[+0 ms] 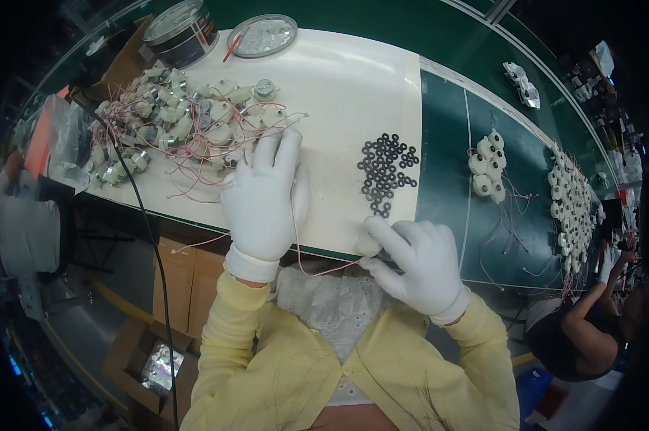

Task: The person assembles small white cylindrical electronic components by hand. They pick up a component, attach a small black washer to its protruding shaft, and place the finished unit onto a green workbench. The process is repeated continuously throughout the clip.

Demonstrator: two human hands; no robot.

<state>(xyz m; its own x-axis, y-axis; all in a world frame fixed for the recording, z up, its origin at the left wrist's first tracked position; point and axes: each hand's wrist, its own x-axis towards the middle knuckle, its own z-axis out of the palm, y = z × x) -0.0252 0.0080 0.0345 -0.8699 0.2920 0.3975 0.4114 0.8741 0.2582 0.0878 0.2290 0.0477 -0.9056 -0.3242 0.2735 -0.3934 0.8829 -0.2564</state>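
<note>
Yellow cardigan [288, 359] nearest, right hand [418, 269] grips pale part [367, 245], wire [332, 272] leading left.

Light is reflecting brightly off the table [339, 93], mainly toward its far edge. Fisheye distortion is curving the table's outline. Black vignetting is filling 4 corners; the periphery is appearing dim.

I see the one wide, bendy view look down from the head of the person [288, 366] at the white table [339, 86] close below.
</note>
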